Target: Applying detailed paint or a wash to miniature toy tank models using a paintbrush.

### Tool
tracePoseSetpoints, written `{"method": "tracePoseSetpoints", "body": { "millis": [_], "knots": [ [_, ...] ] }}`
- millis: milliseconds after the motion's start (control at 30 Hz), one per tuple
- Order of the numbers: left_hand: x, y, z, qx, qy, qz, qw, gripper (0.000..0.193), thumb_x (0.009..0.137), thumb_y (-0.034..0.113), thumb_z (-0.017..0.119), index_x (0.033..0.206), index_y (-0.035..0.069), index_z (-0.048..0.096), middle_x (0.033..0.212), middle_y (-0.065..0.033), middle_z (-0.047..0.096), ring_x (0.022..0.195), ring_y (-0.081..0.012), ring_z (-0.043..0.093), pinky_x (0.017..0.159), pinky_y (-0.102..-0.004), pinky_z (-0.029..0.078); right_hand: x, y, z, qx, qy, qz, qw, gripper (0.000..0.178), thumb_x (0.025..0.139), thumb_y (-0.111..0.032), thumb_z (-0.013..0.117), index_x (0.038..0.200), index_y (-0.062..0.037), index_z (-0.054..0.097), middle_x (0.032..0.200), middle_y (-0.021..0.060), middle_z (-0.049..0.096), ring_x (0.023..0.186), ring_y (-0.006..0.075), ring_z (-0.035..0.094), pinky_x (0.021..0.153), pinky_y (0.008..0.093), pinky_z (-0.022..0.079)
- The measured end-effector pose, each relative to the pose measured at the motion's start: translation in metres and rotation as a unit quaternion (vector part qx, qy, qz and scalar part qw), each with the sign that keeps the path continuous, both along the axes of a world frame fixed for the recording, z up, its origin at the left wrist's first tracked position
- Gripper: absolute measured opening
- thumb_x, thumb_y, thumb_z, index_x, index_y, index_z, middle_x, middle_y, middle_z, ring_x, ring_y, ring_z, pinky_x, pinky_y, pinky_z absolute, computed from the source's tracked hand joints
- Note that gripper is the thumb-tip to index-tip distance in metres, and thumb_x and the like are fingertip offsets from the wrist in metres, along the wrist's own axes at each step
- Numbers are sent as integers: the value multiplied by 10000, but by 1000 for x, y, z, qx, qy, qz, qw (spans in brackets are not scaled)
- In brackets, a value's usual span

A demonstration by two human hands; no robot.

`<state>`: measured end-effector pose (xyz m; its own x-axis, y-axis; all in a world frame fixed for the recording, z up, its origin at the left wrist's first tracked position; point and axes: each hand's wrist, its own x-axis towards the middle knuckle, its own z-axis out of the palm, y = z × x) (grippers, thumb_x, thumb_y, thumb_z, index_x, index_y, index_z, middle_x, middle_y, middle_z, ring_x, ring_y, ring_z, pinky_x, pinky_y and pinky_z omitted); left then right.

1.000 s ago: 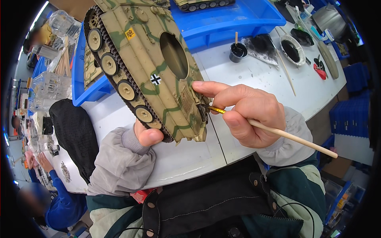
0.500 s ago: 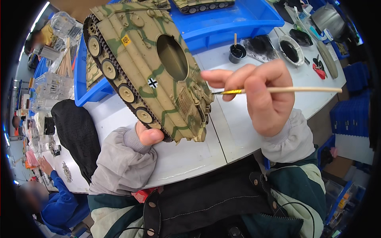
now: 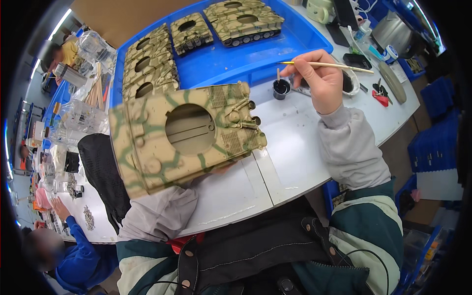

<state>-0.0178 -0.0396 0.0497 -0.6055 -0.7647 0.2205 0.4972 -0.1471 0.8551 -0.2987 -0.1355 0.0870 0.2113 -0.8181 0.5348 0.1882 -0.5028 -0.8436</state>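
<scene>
Head view: the camouflaged tank hull (image 3: 189, 129) hangs above the counter (image 3: 295, 152), looking stiff and fairly light; its thin rear fittings seem fragile, so the plain lower sides suit gripping. Beneath it, the left hand (image 3: 222, 170) is mostly hidden, its closure unclear. The right hand (image 3: 319, 81) pinches a brush (image 3: 351, 68) near a black cup (image 3: 280, 93).

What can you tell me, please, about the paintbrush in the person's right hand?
The paintbrush is slim, with a pale, wood-like handle, a yellow, metallic-looking band and a thin, dark tip. It lies nearly level, tip pointing left. The right hand pinches it near the band. In the picture, its tip shows against the blue tray, above the black cup.
</scene>
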Motion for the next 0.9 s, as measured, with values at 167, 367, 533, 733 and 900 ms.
{"method": "tracePoseSetpoints", "body": {
  "millis": [167, 367, 533, 733, 900],
  "knots": [
    [-8, -36, 11, 53, 244, 37, 968, 543, 888, 396, 455, 1259, 0, 444, 1241, -147, 513, 1159, -265, 481, 981, -378, 388, -8, -7, -3, 85, -8, -2, 996, 171, 898, -171, 594, 826, -48, 498, 663, 31, 570, 552, 70, 529, 479, 176, 393],
    [-15, -35, -20, -65, 279, 251, 925, 544, 937, 402, 297, 1268, -10, 427, 1278, -191, 482, 1196, -304, 454, 1036, -433, 333, -12, -6, -3, 172, 63, -25, 983, 231, 903, -221, 582, 766, -72, 473, 627, 4, 531, 504, 46, 443, 466, 175, 354],
    [-39, -15, -21, -169, 278, 324, 888, 521, 914, 353, 320, 1249, -30, 431, 1287, -255, 436, 1189, -337, 457, 1032, -438, 343, -9, -5, -9, 136, 140, -70, 978, 241, 905, -211, 569, 747, -58, 471, 590, -3, 527, 501, 44, 443, 456, 200, 340],
    [-26, -12, -11, -88, 298, 299, 902, 517, 906, 339, 327, 1224, -53, 438, 1270, -247, 453, 1186, -347, 458, 1027, -449, 350, -7, -4, -17, 108, 219, -103, 964, 254, 898, -198, 566, 729, -32, 472, 517, 16, 505, 458, 66, 449, 434, 241, 337],
    [-5, -22, -28, -36, 212, 358, 909, 519, 912, 334, 324, 1236, -59, 428, 1274, -247, 441, 1190, -337, 452, 1032, -439, 342, -2, -3, -14, 102, 256, -112, 955, 257, 896, -199, 564, 734, -21, 474, 488, 37, 496, 423, 95, 444, 422, 263, 336]
  ]
}}
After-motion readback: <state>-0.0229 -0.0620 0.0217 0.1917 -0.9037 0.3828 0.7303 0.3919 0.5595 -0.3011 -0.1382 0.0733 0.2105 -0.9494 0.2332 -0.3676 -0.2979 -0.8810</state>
